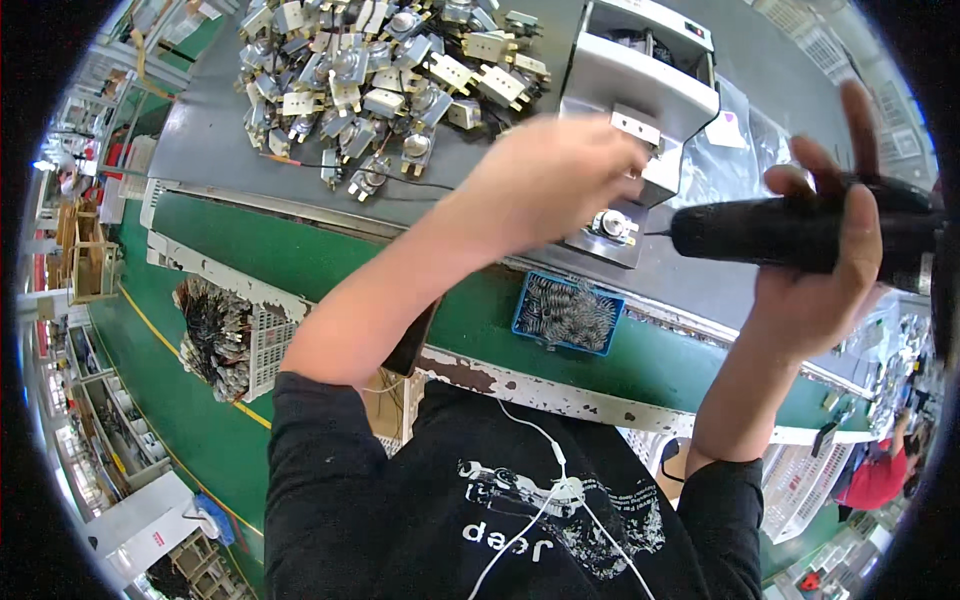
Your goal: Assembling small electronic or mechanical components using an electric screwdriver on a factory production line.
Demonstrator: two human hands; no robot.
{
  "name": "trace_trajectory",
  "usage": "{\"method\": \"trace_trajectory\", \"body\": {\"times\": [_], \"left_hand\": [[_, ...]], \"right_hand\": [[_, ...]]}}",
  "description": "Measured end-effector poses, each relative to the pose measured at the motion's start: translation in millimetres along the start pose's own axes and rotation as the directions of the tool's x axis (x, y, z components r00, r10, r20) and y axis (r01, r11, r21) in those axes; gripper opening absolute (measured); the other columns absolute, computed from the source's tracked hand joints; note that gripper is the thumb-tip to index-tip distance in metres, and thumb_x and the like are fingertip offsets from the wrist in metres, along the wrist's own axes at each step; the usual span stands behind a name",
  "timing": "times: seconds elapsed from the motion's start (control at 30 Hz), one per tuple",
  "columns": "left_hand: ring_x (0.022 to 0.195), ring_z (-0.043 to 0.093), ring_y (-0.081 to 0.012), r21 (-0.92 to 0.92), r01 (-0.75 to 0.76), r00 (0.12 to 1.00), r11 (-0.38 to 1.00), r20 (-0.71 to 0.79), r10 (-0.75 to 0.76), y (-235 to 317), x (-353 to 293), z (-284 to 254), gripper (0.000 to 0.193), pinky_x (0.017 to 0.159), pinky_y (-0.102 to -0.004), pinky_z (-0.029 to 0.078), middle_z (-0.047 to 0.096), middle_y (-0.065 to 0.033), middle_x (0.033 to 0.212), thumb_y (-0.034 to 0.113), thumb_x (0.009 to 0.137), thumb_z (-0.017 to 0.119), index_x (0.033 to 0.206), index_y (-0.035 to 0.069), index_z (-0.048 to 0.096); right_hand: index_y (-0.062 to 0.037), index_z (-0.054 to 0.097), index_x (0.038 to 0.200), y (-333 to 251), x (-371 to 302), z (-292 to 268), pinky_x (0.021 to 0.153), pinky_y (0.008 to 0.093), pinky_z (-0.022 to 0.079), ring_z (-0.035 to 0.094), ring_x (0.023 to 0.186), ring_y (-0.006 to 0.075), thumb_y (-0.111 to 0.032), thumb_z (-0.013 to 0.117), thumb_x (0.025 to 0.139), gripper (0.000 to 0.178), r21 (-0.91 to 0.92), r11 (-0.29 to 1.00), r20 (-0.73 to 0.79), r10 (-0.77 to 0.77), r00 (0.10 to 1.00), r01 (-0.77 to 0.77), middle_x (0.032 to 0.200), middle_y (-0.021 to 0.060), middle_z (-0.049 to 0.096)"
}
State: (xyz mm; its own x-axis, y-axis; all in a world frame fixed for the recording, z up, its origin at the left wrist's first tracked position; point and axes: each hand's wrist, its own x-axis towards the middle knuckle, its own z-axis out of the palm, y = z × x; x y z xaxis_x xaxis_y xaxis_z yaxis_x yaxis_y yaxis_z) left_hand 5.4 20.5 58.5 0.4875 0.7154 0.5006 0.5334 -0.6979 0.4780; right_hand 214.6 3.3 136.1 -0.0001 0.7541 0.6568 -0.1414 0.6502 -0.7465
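My left hand is at the front of a white and black screw feeder, fingers curled together in a pinch and blurred by motion. Whatever sits between the fingertips is too small to make out. Below them, a small metal part with a round silver centre rests on a dark metal block at the table edge. My right hand is wrapped round a black electric screwdriver, thumb across it and some fingers raised. The screwdriver lies nearly level, its thin bit pointing left, just beside the metal part.
A large pile of small metal motor-like units with wires covers the far left of the grey table. A blue tray of springs sits near my body. Clear plastic bags lie behind the screwdriver. A white crate stands lower left; another person is far right.
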Motion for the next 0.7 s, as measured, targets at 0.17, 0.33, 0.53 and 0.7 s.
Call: {"method": "trace_trajectory", "body": {"times": [0.17, 0.33, 0.53, 0.7], "left_hand": [[0.102, 0.063, -0.0275, 0.015, 0.048, 0.969, 0.999, 0.240, -0.050, -10, -37, 23, 0.029, 0.087, -0.0396, 0.052, 0.064, -0.0060, 0.108, 0.024, 0.084, 0.073, 0.109, 0.010, 0.069], [0.102, 0.063, -0.0291, -0.055, 0.122, 0.967, 0.991, 0.231, -0.106, -12, -42, 30, 0.028, 0.087, -0.0406, 0.052, 0.063, -0.0059, 0.110, 0.027, 0.086, 0.071, 0.106, 0.008, 0.068], [0.102, 0.063, -0.0299, -0.065, 0.180, 0.947, 0.982, 0.281, -0.155, -10, -41, 26, 0.028, 0.086, -0.0414, 0.053, 0.062, -0.0065, 0.112, 0.030, 0.088, 0.069, 0.103, 0.006, 0.066], [0.102, 0.063, -0.0297, -0.031, 0.175, 0.939, 0.984, 0.305, -0.158, -11, -39, 25, 0.028, 0.086, -0.0419, 0.052, 0.062, -0.0060, 0.113, 0.030, 0.089, 0.068, 0.104, 0.007, 0.065]], "right_hand": [[0.0120, 0.049, 0.121, 18, -12, 48, 0.060, 0.0293, 0.051, 0.061, 0.062, 0.0182, -0.001, 0.060, 0.091, 0.035, -0.015, 0.996, -0.063, 0.088, 0.994, -0.090, 0.090, 0.0187, 0.065], [0.0072, 0.039, 0.129, 34, -17, 51, 0.058, 0.0302, 0.053, 0.062, 0.062, 0.0176, 0.003, 0.060, 0.091, 0.044, 0.002, 0.997, -0.043, 0.076, 0.996, -0.076, 0.095, 0.0208, 0.066], [-0.0035, 0.021, 0.146, 40, -17, 49, 0.059, 0.0304, 0.053, 0.061, 0.062, 0.0165, 0.006, 0.059, 0.091, 0.068, -0.052, 0.982, 0.037, 0.181, 0.983, -0.179, 0.099, 0.0195, 0.065], [-0.0024, 0.032, 0.128, 42, -11, 45, 0.059, 0.0276, 0.052, 0.061, 0.064, 0.0144, 0.005, 0.062, 0.088, 0.051, 0.081, 0.985, 0.183, 0.133, 0.974, -0.150, 0.095, 0.0155, 0.066]]}}
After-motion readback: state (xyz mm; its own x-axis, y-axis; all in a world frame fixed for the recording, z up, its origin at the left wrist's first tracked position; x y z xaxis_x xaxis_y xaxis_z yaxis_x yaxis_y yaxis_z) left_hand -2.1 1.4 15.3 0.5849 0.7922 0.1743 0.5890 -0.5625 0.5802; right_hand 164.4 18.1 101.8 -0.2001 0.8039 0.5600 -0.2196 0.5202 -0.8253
